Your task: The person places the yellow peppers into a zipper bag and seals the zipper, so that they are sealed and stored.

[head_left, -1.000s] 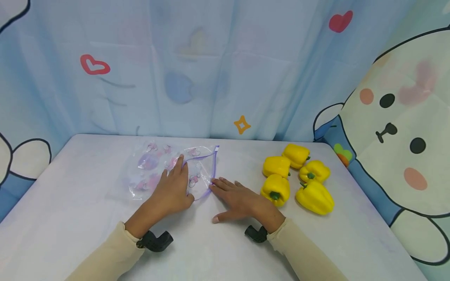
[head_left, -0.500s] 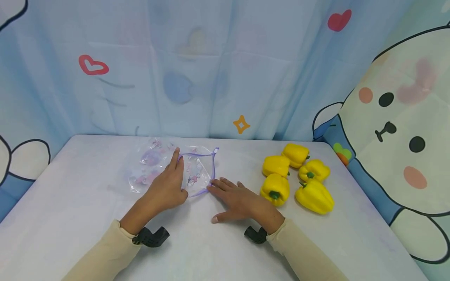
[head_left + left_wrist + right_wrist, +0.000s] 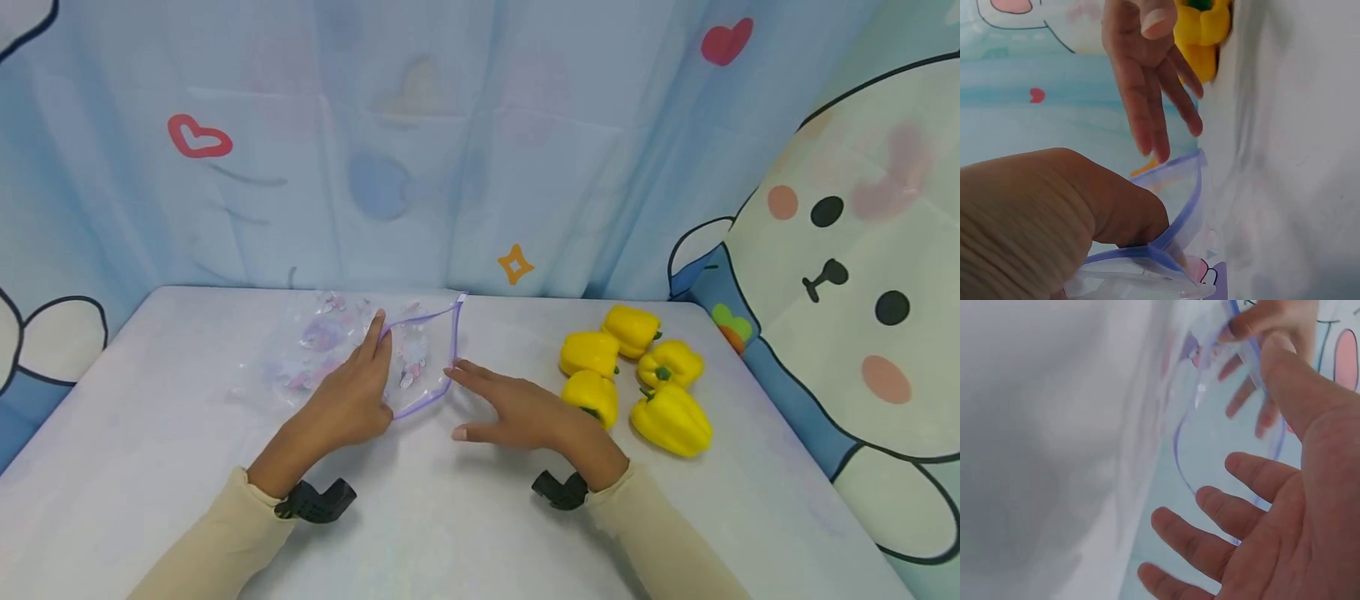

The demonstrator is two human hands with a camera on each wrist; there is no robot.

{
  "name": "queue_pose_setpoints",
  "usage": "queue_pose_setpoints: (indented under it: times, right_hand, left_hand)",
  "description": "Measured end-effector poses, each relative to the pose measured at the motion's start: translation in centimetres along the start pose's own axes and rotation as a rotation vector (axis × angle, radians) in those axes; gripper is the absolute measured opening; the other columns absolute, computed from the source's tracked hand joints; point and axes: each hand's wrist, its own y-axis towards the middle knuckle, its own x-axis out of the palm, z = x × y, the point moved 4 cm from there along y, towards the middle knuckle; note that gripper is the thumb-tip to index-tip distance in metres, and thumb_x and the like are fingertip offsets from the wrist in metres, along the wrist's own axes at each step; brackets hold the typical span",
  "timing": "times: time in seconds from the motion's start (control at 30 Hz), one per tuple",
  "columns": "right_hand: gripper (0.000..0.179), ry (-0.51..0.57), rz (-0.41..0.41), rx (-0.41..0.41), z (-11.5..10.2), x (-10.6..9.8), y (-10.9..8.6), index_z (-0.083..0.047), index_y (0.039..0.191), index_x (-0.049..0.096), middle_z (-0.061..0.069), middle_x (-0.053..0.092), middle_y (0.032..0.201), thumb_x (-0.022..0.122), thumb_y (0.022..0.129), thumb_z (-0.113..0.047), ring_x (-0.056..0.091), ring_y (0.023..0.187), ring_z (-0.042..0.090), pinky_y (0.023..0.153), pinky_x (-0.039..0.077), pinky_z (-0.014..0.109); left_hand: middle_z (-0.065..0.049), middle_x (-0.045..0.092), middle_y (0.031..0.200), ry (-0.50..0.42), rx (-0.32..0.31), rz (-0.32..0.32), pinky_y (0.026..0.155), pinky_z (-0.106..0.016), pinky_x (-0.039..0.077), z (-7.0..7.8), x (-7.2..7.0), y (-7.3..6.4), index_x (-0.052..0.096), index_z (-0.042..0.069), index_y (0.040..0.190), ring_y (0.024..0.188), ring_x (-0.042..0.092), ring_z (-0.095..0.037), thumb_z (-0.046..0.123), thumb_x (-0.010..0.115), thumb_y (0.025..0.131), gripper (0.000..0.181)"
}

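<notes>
A clear plastic zip bag (image 3: 322, 337) with pink and purple print and a purple zip edge lies on the table, its mouth spread toward the right. My left hand (image 3: 351, 400) pinches the bag's near side at the mouth; the left wrist view shows the thumb over the purple edge (image 3: 1175, 225). My right hand (image 3: 517, 408) is spread with its fingertips right at the zip edge on the right, thumb apart. In the right wrist view its fingers (image 3: 1191, 544) are straight and apart beside the open mouth. Part of the bag is hidden behind my left hand.
Several yellow bell peppers (image 3: 671, 421) stand in a group on the right of the white table (image 3: 420, 533), just beyond my right wrist. A blue patterned curtain (image 3: 420, 150) hangs behind the table's far edge.
My left hand has shifted a little left with the bag, and the mouth has widened. My right hand has lifted off the table and its fingers have moved slightly up along the zip edge.
</notes>
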Motion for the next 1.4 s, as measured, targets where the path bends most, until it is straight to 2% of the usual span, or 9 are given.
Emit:
queue_pose_setpoints:
  times: [0.17, 0.37, 0.67, 0.77, 0.97, 1.1, 1.23, 1.3, 1.4]
  right_hand:
    - [0.079, 0.032, 0.077, -0.045, 0.5, -1.4, -0.6, -0.022, 0.152, 0.035, -0.004, 0.033, 0.155, 0.054, 0.088, -0.063, 0.034, 0.139, 0.015, 0.11, 0.032, 0.04]
    - [0.071, 0.092, 0.128, -0.008, 1.6, -2.5, -1.2, -0.021, 0.146, 0.048, -0.003, 0.051, 0.142, 0.054, 0.088, -0.062, 0.048, 0.129, 0.016, 0.105, 0.039, 0.041]
    - [0.067, 0.12, 0.15, 0.01, 2.1, -3.4, -1.8, -0.018, 0.143, 0.051, -0.002, 0.053, 0.14, 0.053, 0.09, -0.059, 0.047, 0.13, 0.018, 0.105, 0.039, 0.043]
    - [0.065, 0.129, 0.149, 0.019, 2.3, -3.6, -1.9, -0.019, 0.143, 0.051, -0.002, 0.054, 0.139, 0.053, 0.091, -0.059, 0.048, 0.129, 0.019, 0.105, 0.039, 0.044]
    - [0.063, 0.136, 0.166, 0.025, 2.8, -4.2, -2.2, -0.02, 0.142, 0.053, -0.002, 0.055, 0.138, 0.053, 0.092, -0.057, 0.049, 0.129, 0.02, 0.104, 0.039, 0.045]
    - [0.063, 0.129, 0.202, 0.023, 3.1, -4.7, -2.5, -0.019, 0.141, 0.054, -0.003, 0.055, 0.138, 0.052, 0.092, -0.058, 0.05, 0.127, 0.02, 0.103, 0.04, 0.046]
    - [0.061, 0.13, 0.228, 0.014, 3.3, -5.1, -2.9, -0.016, 0.141, 0.054, -0.001, 0.054, 0.139, 0.053, 0.093, -0.055, 0.048, 0.13, 0.021, 0.104, 0.039, 0.047]
    - [0.06, 0.127, 0.231, 0.012, 3.5, -5.2, -3.1, -0.015, 0.141, 0.054, -0.001, 0.054, 0.139, 0.054, 0.094, -0.052, 0.047, 0.13, 0.022, 0.104, 0.039, 0.047]
    - [0.058, 0.121, 0.245, 0.004, 3.8, -5.3, -3.4, -0.014, 0.14, 0.054, 0.001, 0.055, 0.138, 0.055, 0.094, -0.049, 0.048, 0.13, 0.022, 0.103, 0.04, 0.048]
  left_hand:
    - [-0.013, -0.013, 0.161, -0.025, 0.021, 0.004, 0.043, -0.025, 0.035, 0.0, -0.9, -0.2, 0.012, -0.011, 0.15, 0.142, 0.022, -0.037, -0.001, 0.059, 0.075, 0.089]
    - [-0.008, -0.014, 0.161, -0.036, 0.067, -0.008, 0.04, -0.024, 0.031, 0.0, -1.9, -0.5, 0.011, -0.008, 0.152, 0.14, 0.028, -0.037, -0.002, 0.057, 0.075, 0.089]
    - [-0.002, -0.015, 0.161, -0.052, 0.099, -0.029, 0.041, -0.023, 0.03, 0.0, -3.3, -1.3, 0.009, -0.003, 0.154, 0.141, 0.027, -0.03, 0.0, 0.057, 0.076, 0.091]
    - [-0.002, -0.015, 0.161, -0.04, 0.121, -0.024, 0.042, -0.023, 0.032, 0.2, -3.7, -1.5, 0.01, -0.004, 0.153, 0.137, 0.033, -0.028, 0.0, 0.056, 0.077, 0.09]
    - [-0.002, -0.014, 0.162, -0.029, 0.176, -0.003, 0.044, -0.023, 0.032, 0.7, -4.7, -2.1, 0.013, -0.004, 0.153, 0.111, 0.047, -0.024, -0.001, 0.055, 0.078, 0.087]
    - [-0.001, -0.011, 0.162, -0.04, 0.211, 0.007, 0.044, -0.022, 0.032, 1.1, -5.1, -2.4, 0.013, -0.004, 0.153, 0.094, 0.049, -0.02, -0.001, 0.054, 0.078, 0.085]
    - [-0.002, -0.008, 0.162, -0.038, 0.235, 0.012, 0.047, -0.023, 0.034, 1.3, -5.4, -2.5, 0.015, -0.005, 0.153, 0.102, 0.048, -0.02, 0.001, 0.055, 0.078, 0.085]
    - [-0.001, -0.008, 0.162, -0.045, 0.234, 0.007, 0.048, -0.024, 0.035, 1.2, -5.6, -2.6, 0.015, -0.005, 0.152, 0.096, 0.049, -0.019, 0.002, 0.055, 0.077, 0.085]
    - [-0.001, -0.008, 0.162, -0.067, 0.232, 0.006, 0.052, -0.025, 0.038, 1.1, -5.9, -2.7, 0.014, -0.005, 0.153, 0.1, 0.05, -0.02, 0.003, 0.056, 0.077, 0.087]
